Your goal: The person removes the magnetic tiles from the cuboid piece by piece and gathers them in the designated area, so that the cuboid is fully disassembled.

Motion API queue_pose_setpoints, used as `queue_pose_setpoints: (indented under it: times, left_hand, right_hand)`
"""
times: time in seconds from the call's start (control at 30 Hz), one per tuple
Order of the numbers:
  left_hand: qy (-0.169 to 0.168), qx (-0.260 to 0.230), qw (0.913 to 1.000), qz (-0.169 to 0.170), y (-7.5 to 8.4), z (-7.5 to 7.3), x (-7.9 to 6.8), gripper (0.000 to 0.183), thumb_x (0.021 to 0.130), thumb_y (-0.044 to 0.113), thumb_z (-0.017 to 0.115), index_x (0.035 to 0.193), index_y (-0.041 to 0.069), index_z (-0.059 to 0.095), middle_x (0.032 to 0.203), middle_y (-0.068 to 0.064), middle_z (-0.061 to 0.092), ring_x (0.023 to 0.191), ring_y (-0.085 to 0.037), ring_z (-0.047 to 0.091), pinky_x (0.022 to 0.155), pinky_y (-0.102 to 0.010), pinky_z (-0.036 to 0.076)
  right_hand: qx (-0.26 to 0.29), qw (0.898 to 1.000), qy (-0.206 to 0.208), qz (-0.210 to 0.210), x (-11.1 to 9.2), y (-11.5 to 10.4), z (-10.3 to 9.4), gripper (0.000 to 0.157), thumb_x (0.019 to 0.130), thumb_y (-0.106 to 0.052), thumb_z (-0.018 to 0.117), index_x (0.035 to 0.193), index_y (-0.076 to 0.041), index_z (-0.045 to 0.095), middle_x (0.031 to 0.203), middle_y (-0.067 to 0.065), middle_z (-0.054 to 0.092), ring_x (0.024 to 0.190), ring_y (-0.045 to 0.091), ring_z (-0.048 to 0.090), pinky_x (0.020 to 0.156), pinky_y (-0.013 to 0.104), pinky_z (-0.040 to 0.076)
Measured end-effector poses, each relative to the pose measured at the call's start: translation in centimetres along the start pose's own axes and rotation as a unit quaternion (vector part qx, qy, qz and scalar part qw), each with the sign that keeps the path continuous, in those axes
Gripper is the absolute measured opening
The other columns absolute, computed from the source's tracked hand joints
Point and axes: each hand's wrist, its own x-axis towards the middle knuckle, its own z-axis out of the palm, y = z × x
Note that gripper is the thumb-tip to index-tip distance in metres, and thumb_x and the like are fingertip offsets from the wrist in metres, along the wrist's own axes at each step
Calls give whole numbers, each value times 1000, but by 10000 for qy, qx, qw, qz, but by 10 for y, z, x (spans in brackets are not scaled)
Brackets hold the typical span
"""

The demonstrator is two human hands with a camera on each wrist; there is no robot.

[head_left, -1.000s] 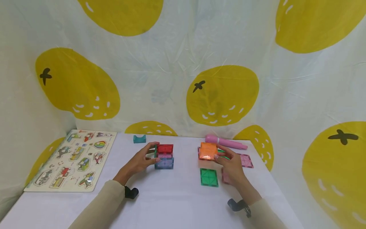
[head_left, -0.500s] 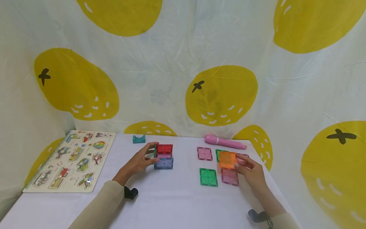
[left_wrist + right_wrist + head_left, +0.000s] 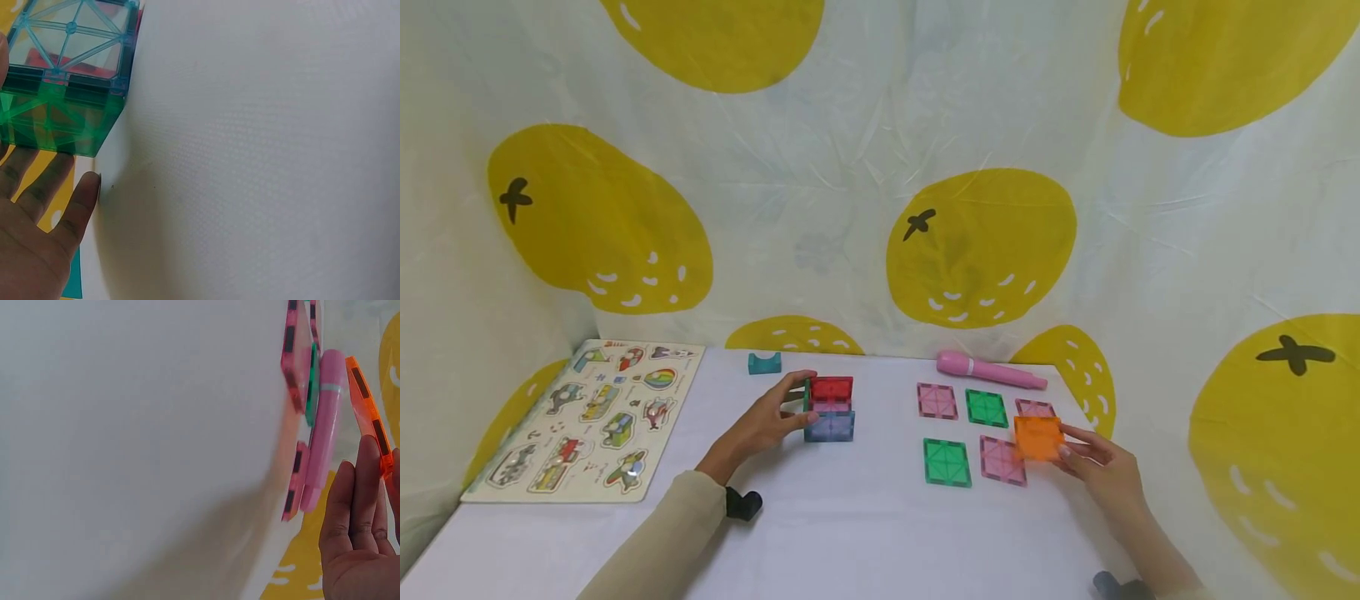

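Observation:
In the head view my left hand (image 3: 766,425) grips a small box of see-through magnetic tiles, its thumb by the blue tile (image 3: 829,427) in front. A red tile (image 3: 832,389) stands at the back and a pink one lies between them. The left wrist view shows the box's green side tile (image 3: 50,122) close to the fingers. My right hand (image 3: 1108,475) pinches an orange magnetic tile (image 3: 1037,437) by its right edge, raised above the table. Below it, partly covered, lie a pink tile (image 3: 1000,462) and another pink tile (image 3: 1034,407).
Also flat on the table are two green tiles, one nearer (image 3: 947,463) and one farther (image 3: 986,408), and a pink tile (image 3: 937,402). Behind them lies a pink marker-shaped stick (image 3: 992,372). A teal notched block (image 3: 764,363) and a picture puzzle board (image 3: 587,425) are on the left.
My right hand has carried the orange tile rightward and nearer, away from above the far pink tile, uncovering the far green tile. The left hand and the box have stayed in place.

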Motion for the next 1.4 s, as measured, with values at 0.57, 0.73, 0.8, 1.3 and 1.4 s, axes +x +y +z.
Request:
queue_pose_setpoints:
  times: [0.57,0.73,0.8,1.3,1.4]
  left_hand:
    - [38,1,10000,-50,0,1,1,83,96,34,80,164,33,33,175,-7,31,158,-42,36,122,-60,44]
    - [55,35,10000,-28,0,2,1,83,97,33,80,165,33,32,175,-7,31,158,-42,36,122,-60,44]
    - [65,46,10000,-21,0,2,1,83,97,33,79,165,33,32,175,-7,31,158,-42,36,122,-60,44]
    - [30,64,10000,-8,-2,1,1,83,97,35,79,165,33,32,175,-6,31,159,-40,35,123,-60,43]
    - [17,63,10000,-7,-2,1,1,83,97,36,79,165,34,32,175,-5,30,159,-40,35,123,-59,43]
  right_hand:
    - [-697,9965,-85,455,-2,26,-30,68,102,-32,74,156,0,48,122,15,78,91,6,79,81,21,65]
    - [-883,9941,73,625,2,34,-38,67,102,-34,74,155,0,49,125,20,76,93,10,80,78,20,64]
    - [-1029,9919,154,729,4,36,-40,67,102,-36,74,154,-1,51,125,20,76,93,11,79,77,21,64]
    - [-2181,9704,936,443,-3,19,-27,48,102,-36,72,137,-4,66,128,23,74,115,37,70,78,32,66]
    - [-1926,9733,1242,-98,-7,8,-12,39,101,-31,76,131,-7,71,121,18,79,96,12,77,72,13,60]
